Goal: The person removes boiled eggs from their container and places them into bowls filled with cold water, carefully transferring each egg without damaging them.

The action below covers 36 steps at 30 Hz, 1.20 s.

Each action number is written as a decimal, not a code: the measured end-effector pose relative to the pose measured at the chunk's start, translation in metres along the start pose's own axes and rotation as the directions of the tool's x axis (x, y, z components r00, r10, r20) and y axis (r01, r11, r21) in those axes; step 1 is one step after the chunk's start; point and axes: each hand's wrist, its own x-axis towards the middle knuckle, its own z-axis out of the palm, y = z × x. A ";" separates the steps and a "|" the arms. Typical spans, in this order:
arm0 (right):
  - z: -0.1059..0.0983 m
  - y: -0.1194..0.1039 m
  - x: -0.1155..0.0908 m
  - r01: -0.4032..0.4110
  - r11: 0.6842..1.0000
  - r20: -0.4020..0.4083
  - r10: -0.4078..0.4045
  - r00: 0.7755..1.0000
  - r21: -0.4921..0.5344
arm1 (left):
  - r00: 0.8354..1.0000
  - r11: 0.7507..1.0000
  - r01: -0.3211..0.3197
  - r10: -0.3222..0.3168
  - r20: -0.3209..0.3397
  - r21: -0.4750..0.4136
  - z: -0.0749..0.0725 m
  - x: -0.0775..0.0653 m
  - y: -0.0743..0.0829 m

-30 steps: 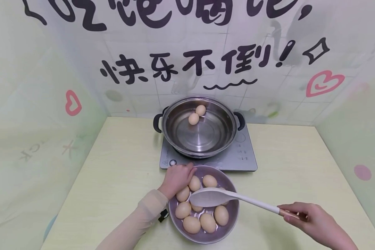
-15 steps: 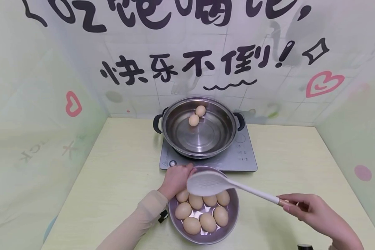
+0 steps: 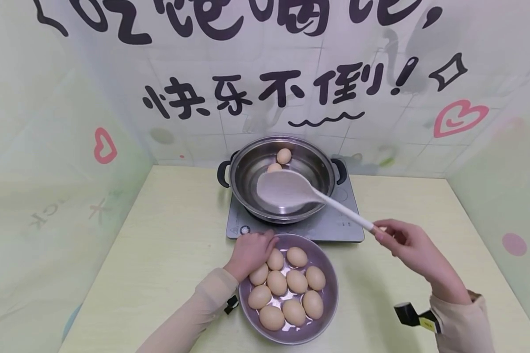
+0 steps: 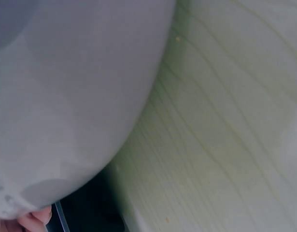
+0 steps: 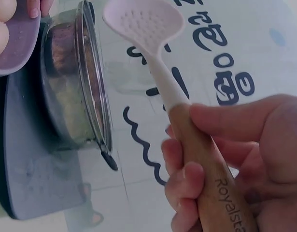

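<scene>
My right hand (image 3: 412, 247) grips the wooden handle of a white slotted spoon (image 3: 287, 188). The spoon's head overlaps the steel pot (image 3: 319, 169) in the head view, and its perforated surface carries no egg in the right wrist view. Two eggs sit in the pot, the nearer egg (image 3: 274, 167) partly covered by the spoon. My left hand (image 3: 251, 252) holds the purple bowl (image 3: 331, 306) at its upper-left rim. Several brown eggs (image 3: 297, 282) lie in that bowl. The left wrist view shows mostly the bowl's pale outside (image 4: 85, 96), with fingers (image 4: 35, 220) at its edge.
The pot, with black side handles (image 3: 339, 170), stands on a flat induction cooker (image 3: 351, 223) just behind the bowl. Wood-look tabletop (image 3: 172, 211) extends to both sides. A printed sheet (image 3: 265, 113) forms the back and side walls.
My right hand has raised the slotted spoon off the bowl and moved it away from me, over the pot. The bowl's eggs are uncovered. My left hand has stayed at the rim.
</scene>
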 end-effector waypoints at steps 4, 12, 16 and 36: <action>0.004 -0.006 0.022 -0.049 0.996 -0.084 0.043 0.996 -0.071 | 1.000 1.000 0.003 -0.003 0.005 0.006 -0.001 0.000 0.000; 0.016 -0.006 0.058 -0.154 0.969 -0.185 0.118 0.976 -0.194 | 1.000 1.000 0.002 -0.002 0.005 0.010 -0.002 0.001 0.000; 0.023 -0.003 0.071 -0.173 0.957 -0.183 0.131 0.974 -0.235 | 1.000 1.000 0.005 -0.005 0.014 0.010 -0.002 0.000 0.000; 0.039 -0.001 0.095 -0.208 0.940 -0.094 0.189 0.977 -0.272 | 0.999 1.000 0.013 -0.013 0.034 0.008 0.001 0.000 -0.002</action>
